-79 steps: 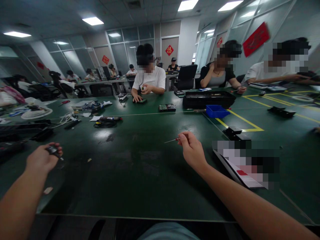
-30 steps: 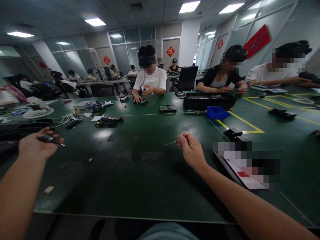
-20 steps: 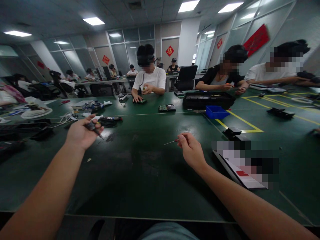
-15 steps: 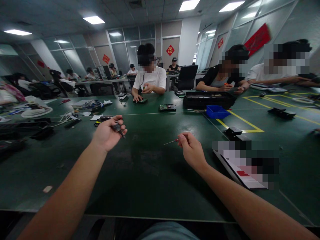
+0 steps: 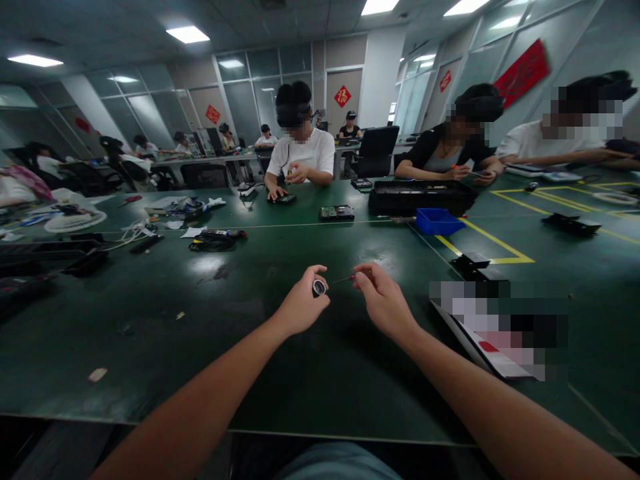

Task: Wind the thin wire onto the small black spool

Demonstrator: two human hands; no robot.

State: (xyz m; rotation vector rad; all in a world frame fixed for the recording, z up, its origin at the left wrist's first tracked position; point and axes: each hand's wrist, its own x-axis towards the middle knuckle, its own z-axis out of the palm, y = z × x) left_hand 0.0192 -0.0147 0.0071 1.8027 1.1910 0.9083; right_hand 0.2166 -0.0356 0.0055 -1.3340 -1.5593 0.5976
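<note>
Above the counter [image 5: 175, 367], the left hand [image 5: 303, 303] is curled around a dark round-ended piece [image 5: 319, 288]. To its right, the right hand [image 5: 380, 290] pinches a thin-shafted tool [image 5: 344, 280] whose long axis runs left to right, tip just beside the piece; whether they touch cannot be told.

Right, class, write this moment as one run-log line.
left hand: holds dark round-ended object | right hand: holds thin metal-shafted tool | hands: close, apart | below: green table

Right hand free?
No, the right hand holds a thin tool between its fingertips, the metal shaft pointing toward the left hand.
</note>
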